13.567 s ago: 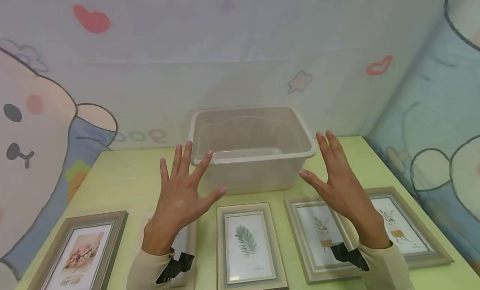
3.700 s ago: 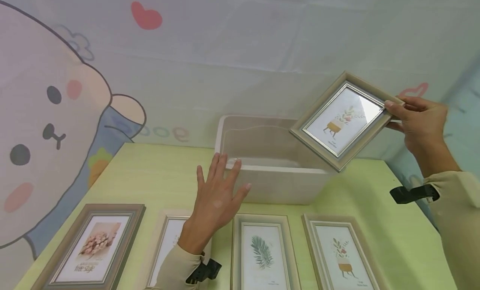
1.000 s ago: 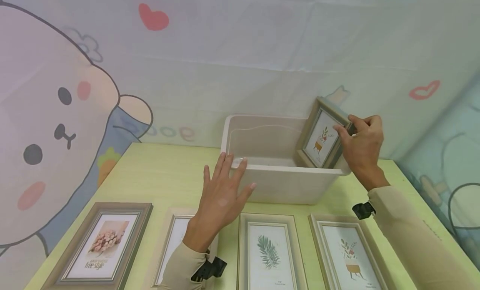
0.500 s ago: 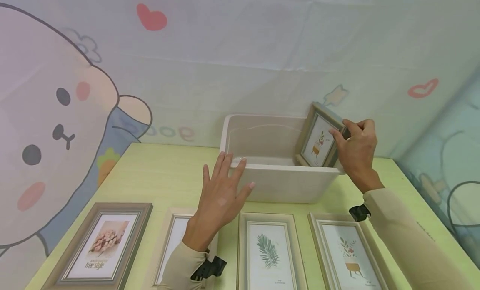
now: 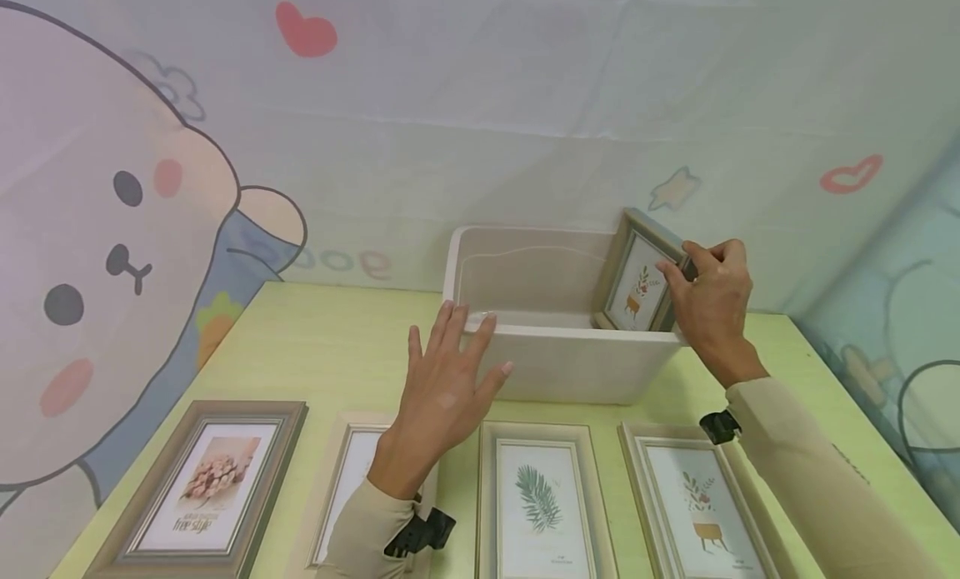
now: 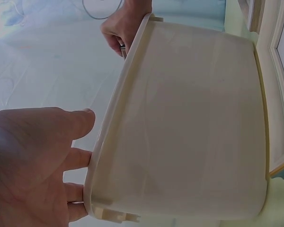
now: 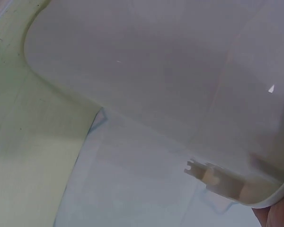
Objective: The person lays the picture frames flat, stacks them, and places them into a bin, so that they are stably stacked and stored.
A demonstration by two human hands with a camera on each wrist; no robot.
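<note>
Right hand (image 5: 708, 300) pinching a framed plant print (image 5: 637, 277), tilted upright inside the beige plastic bin (image 5: 570, 366) on the table (image 5: 315, 346); left hand (image 5: 450, 387), fingers straight, touching the bin's near rim.

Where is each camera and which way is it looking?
Head: worn on the head, looking forward and down at the bin, the picture frame, the left hand and the right hand.
Left wrist: on the left wrist, facing the bin's outer wall; left hand's fingers show.
Right wrist: on the right wrist, close against the bin's wall; hardly any hand shows.
All three share the bin.
</note>
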